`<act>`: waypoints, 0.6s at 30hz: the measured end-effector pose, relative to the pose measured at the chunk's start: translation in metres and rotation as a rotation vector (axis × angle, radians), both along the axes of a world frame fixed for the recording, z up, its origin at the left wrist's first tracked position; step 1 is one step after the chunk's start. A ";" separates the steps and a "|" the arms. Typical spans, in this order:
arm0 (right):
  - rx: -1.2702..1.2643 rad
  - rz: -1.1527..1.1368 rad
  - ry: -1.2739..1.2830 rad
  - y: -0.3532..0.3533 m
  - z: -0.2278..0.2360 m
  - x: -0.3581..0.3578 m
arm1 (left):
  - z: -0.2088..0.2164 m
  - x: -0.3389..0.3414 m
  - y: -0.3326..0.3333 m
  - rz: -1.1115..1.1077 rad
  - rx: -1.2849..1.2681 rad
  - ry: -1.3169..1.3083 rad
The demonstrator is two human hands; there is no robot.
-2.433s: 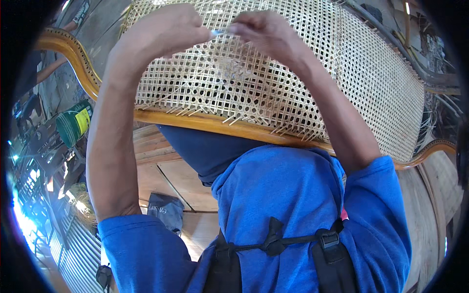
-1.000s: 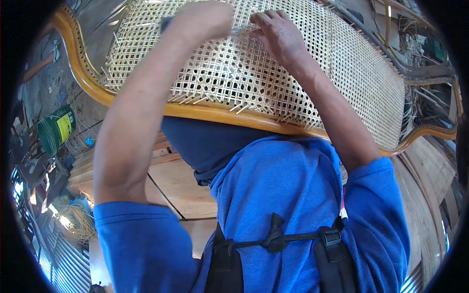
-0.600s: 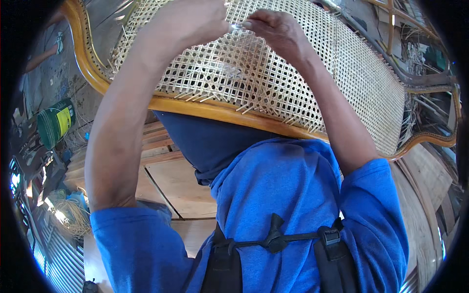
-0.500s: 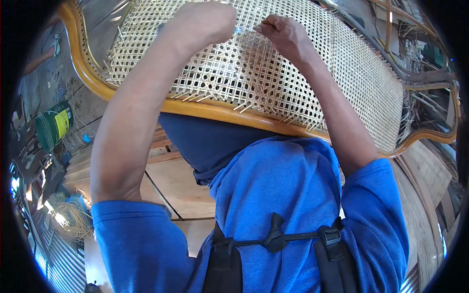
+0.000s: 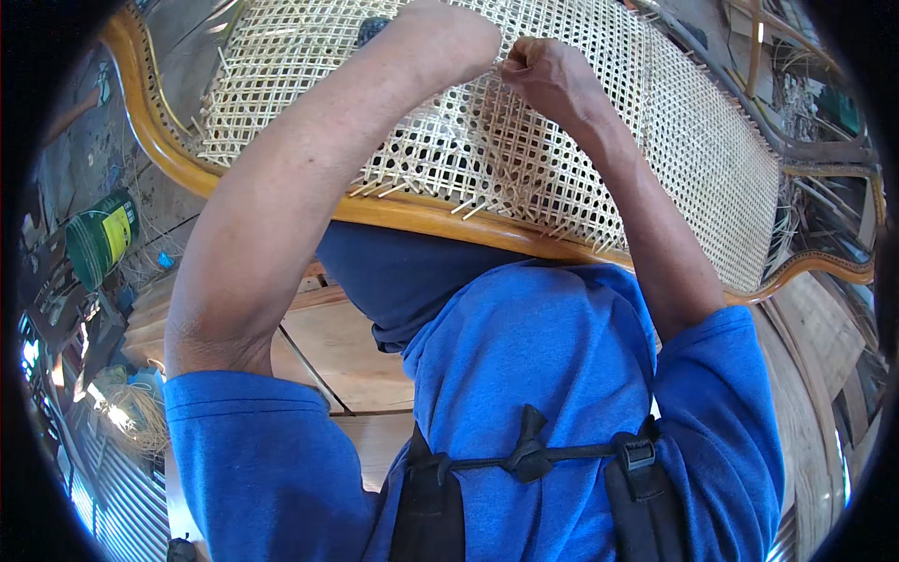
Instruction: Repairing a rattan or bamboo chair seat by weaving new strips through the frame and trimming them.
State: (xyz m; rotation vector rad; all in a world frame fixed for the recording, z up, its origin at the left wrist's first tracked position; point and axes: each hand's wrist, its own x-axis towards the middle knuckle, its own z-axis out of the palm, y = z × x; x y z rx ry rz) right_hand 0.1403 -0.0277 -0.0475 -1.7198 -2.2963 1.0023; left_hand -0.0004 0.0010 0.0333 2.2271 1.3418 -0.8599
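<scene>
Cane panel, pale and finely holed, lies before you, its long axis sloping from upper left to lower right. Cane ends overhang the glossy, curved wooden frame; mesh extends beyond your right forearm. Your right hand curls closed; your left hand hides its fingers; neither's hold can be told.

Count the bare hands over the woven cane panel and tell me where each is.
2. Over the pale woven cane panel: the bare left hand at top centre, and the bare right hand just right of it. Others beneath may be hidden.
</scene>
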 end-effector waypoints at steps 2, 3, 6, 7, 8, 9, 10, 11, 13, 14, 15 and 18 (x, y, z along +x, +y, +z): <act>-0.025 -0.003 -0.055 -0.001 -0.009 0.001 | -0.015 -0.011 -0.010 -0.020 0.107 -0.104; -0.016 0.000 -0.057 0.001 -0.015 0.000 | -0.024 -0.017 -0.014 -0.048 0.210 -0.212; 0.299 0.110 -0.134 -0.002 -0.041 0.005 | -0.032 -0.024 -0.022 0.044 0.214 -0.236; 0.309 0.116 -0.134 -0.006 -0.041 0.001 | -0.033 -0.024 -0.024 0.050 0.224 -0.236; 0.315 0.040 -0.080 -0.008 -0.042 -0.003 | -0.034 -0.022 -0.024 0.104 0.250 -0.241; 0.321 -0.030 -0.023 -0.009 -0.039 -0.007 | -0.030 -0.020 -0.024 0.164 0.279 -0.243; 0.294 -0.062 0.076 -0.010 -0.036 -0.009 | -0.025 -0.017 -0.023 0.191 0.264 -0.197; 0.305 -0.046 0.079 -0.011 -0.032 -0.009 | -0.020 -0.018 -0.021 0.206 0.277 -0.196; 0.603 0.061 0.194 -0.012 -0.021 -0.004 | -0.003 -0.020 -0.016 0.206 0.151 -0.086; 0.537 0.084 0.272 -0.008 -0.029 -0.001 | 0.002 -0.030 -0.015 0.219 0.151 -0.064; 0.544 0.090 0.271 -0.006 -0.028 -0.001 | 0.001 -0.037 -0.015 0.223 0.158 -0.066; 0.529 0.117 0.202 -0.001 -0.032 0.000 | -0.010 -0.056 -0.026 0.274 0.277 -0.034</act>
